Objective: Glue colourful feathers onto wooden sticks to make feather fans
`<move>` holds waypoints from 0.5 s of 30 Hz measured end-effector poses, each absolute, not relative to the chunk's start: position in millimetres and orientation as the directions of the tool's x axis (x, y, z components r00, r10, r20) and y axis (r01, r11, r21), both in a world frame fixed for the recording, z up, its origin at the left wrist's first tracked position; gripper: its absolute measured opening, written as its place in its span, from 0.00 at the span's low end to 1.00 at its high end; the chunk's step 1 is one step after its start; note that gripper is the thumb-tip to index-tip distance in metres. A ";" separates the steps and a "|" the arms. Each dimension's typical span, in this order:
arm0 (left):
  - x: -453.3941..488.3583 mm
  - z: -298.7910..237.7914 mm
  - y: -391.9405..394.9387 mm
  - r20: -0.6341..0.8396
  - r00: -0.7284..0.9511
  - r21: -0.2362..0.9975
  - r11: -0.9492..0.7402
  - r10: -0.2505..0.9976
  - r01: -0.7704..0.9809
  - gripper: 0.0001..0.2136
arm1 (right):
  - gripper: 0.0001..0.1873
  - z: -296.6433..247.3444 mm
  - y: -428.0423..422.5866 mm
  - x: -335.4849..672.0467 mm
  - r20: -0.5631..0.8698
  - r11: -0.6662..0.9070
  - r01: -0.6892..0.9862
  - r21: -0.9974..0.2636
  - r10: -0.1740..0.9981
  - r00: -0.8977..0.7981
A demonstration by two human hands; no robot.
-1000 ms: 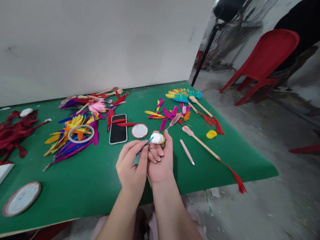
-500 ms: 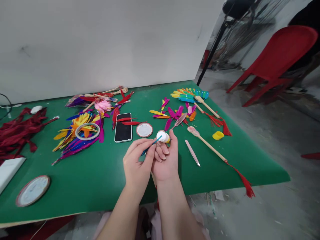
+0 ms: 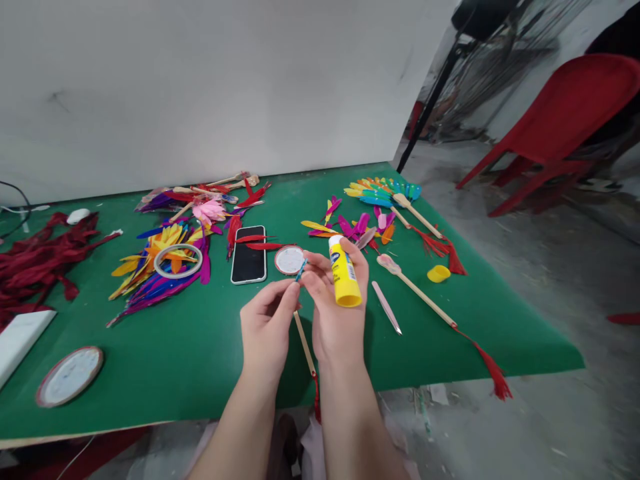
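Hands: right (image 3: pixel 336 313) grip grasps glue stick (image 3: pixel 344 271) (upright); left (image 3: pixel 265 327) pinches feather (image 3: pixel 301 270).

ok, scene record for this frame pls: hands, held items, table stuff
left hand: pinches a blue feather by its stem
right hand: grips a yellow glue stick, uncapped, white tip up
under hands: wooden stick with red tassel
table: green mat
nearby: phone, round lid, yellow cap, tape ring, loose feathers
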State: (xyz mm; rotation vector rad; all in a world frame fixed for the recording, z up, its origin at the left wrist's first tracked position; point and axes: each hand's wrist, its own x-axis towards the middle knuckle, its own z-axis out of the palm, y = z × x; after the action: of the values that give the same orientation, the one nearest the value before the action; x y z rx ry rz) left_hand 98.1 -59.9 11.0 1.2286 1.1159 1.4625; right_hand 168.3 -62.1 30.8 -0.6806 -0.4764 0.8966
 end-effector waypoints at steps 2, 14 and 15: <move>97.8 10.7 -59.9 0.197 -0.098 0.975 -0.205 0.975 -0.083 0.07 | 0.30 29.6 -62.3 166.9 0.124 0.442 -0.538 -0.718 0.842 0.525; 98.7 6.2 -60.0 0.218 -0.158 0.970 -0.232 0.963 -0.078 0.07 | 0.14 35.2 -62.8 172.2 -0.022 0.387 -0.592 -0.707 0.824 0.566; 98.8 5.3 -60.0 0.218 -0.159 0.970 -0.232 0.963 -0.078 0.07 | 0.14 34.7 -62.5 172.4 -0.027 0.381 -0.590 -0.712 0.824 0.566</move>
State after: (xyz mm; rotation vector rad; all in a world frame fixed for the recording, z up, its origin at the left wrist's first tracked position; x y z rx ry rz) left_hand 98.8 -60.0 5.3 1.2260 1.1293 1.5334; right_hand 172.4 -62.5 34.7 -0.7410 -0.3597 0.9274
